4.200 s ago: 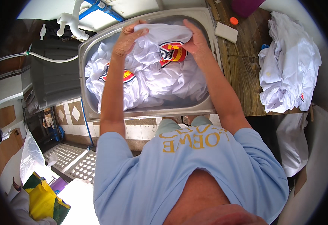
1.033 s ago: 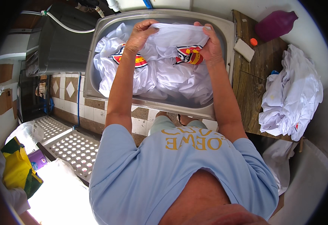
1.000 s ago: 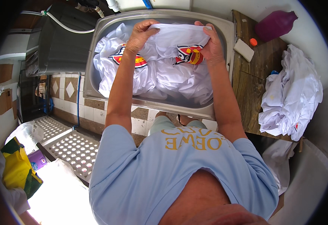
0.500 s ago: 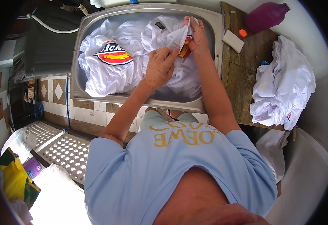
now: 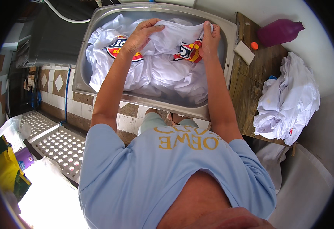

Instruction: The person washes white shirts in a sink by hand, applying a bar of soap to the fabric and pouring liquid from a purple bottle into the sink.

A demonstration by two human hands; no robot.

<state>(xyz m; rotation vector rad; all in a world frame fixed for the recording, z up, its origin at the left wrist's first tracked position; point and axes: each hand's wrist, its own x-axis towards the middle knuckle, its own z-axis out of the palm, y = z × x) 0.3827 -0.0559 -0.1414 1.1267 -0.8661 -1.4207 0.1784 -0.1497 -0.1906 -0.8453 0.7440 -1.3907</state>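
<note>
A metal sink [image 5: 83, 72] holds water and several wet white shirts with red, yellow and black prints. One white shirt [image 5: 182, 32] is stretched between my two hands over the far side of the sink, its edge pulled taut. My left hand [image 5: 141, 36] pinches that edge at the left. At the right end, my right hand [image 5: 209, 40] grips it with the thumb on top. Below the stretched edge hangs a printed part of the cloth, partly folded. Another printed shirt [image 5: 136, 74] lies bunched in the sink beneath my left forearm.
On the wooden counter [image 5: 243, 82] right of the sink are a white soap bar [image 5: 244, 53], an orange cap [image 5: 254, 45], a purple bottle [image 5: 279, 33] and a pile of white cloth [image 5: 289, 97]. A perforated rack [image 5: 60, 150] and a yellow-green bag [image 5: 6, 164] are at the left.
My hands have moved apart, the left one going up and left. The shirt's edge, bunched between them before, is now spread wide. The view has shifted slightly.
</note>
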